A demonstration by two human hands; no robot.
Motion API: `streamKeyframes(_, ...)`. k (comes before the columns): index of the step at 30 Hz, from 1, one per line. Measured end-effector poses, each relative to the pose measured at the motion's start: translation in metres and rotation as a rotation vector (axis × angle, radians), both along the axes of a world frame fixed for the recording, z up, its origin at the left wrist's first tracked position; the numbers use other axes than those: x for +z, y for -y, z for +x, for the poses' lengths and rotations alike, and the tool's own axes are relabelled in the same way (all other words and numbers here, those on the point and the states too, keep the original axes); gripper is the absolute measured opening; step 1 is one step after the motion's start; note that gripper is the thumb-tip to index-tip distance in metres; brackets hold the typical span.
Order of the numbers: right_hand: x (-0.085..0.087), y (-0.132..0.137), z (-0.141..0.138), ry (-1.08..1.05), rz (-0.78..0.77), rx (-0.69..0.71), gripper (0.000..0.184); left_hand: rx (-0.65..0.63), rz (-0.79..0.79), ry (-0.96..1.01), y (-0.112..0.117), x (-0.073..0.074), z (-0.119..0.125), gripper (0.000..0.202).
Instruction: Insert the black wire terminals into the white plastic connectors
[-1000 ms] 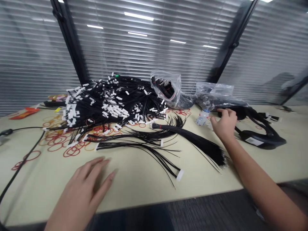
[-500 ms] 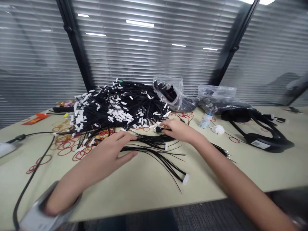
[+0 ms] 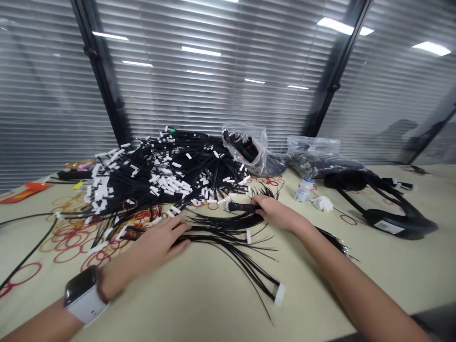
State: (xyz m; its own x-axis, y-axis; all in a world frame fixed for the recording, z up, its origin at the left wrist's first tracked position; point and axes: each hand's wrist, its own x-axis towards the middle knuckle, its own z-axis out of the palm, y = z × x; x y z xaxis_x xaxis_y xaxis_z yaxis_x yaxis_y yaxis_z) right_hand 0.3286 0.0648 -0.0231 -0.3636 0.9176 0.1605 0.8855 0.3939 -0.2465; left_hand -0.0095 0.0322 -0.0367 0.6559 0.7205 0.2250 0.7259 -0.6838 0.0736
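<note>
My left hand (image 3: 160,242) lies over the left part of some loose black cables (image 3: 228,247), thumb and fingers apart. Those cables fan out rightward, with a white connector (image 3: 280,294) at one end and another white connector (image 3: 248,236) higher up. Farther right, my right hand (image 3: 274,211) has its fingers curled on a black cable bundle (image 3: 245,207) with a red band and shiny tips at its left end. My right fingertips are partly hidden. Behind both hands rises a large pile of black cables (image 3: 199,156) with white connectors.
Red rubber bands (image 3: 71,237) are scattered at the left. Plastic bags of cables (image 3: 263,156) stand behind. To the right are a small water bottle (image 3: 304,189), a crumpled white tissue (image 3: 323,203) and a black headset (image 3: 388,221). More cable ends (image 3: 335,242) lie beneath my right forearm.
The view has shifted. My right hand has moved from the bundle's left end toward its right part. My left hand has come down lower, onto the loose cables.
</note>
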Motion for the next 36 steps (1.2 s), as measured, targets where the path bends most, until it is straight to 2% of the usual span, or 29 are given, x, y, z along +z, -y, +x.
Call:
streamKeyframes(5, 0.005, -0.004, 0.017, -0.15, -0.009, -0.023, 0.031, -0.041, 0.011, 0.048, -0.001, 0.0, 0.001, 0.029)
streamKeyframes(9, 0.014, -0.009, 0.027, -0.248, 0.168, -0.2, 0.034, -0.124, -0.039, 0.021, 0.002, 0.005, 0.001, 0.028)
streamKeyframes(11, 0.014, -0.01, 0.025, -0.262, 0.223, -0.235, 0.036, -0.169, -0.07, 0.016, 0.006, 0.007, 0.004, 0.027)
streamKeyframes(13, 0.01, -0.012, 0.018, -0.257, 0.229, -0.2, 0.036, -0.209, -0.106, 0.028, 0.012, 0.008, 0.009, 0.027)
streamKeyframes(17, -0.006, -0.017, -0.006, -0.17, 0.166, -0.041, 0.029, -0.271, -0.115, 0.059, 0.023, 0.007, 0.019, 0.028)
streamKeyframes(21, -0.019, -0.024, -0.021, -0.053, 0.135, 0.036, 0.022, -0.233, -0.045, 0.002, 0.023, 0.0, 0.021, 0.03)
streamKeyframes(24, -0.019, -0.026, -0.019, -0.025, 0.154, 0.033, 0.021, -0.173, -0.038, -0.026, 0.021, -0.002, 0.019, 0.032)
streamKeyframes(28, -0.009, -0.024, -0.007, -0.062, 0.238, -0.058, 0.018, -0.073, -0.034, 0.004, 0.02, -0.001, 0.022, 0.033)
streamKeyframes(32, 0.005, -0.019, 0.0, -0.16, 0.354, -0.159, 0.026, -0.026, -0.024, 0.065, 0.019, 0.0, 0.025, 0.032)
streamKeyframes(34, 0.01, -0.012, -0.005, -0.197, 0.414, -0.132, 0.029, -0.006, -0.034, 0.075, 0.019, 0.005, 0.026, 0.029)
streamKeyframes(36, 0.011, -0.003, -0.017, -0.206, 0.461, -0.032, 0.03, 0.037, -0.056, 0.157, 0.018, 0.016, 0.029, 0.03)
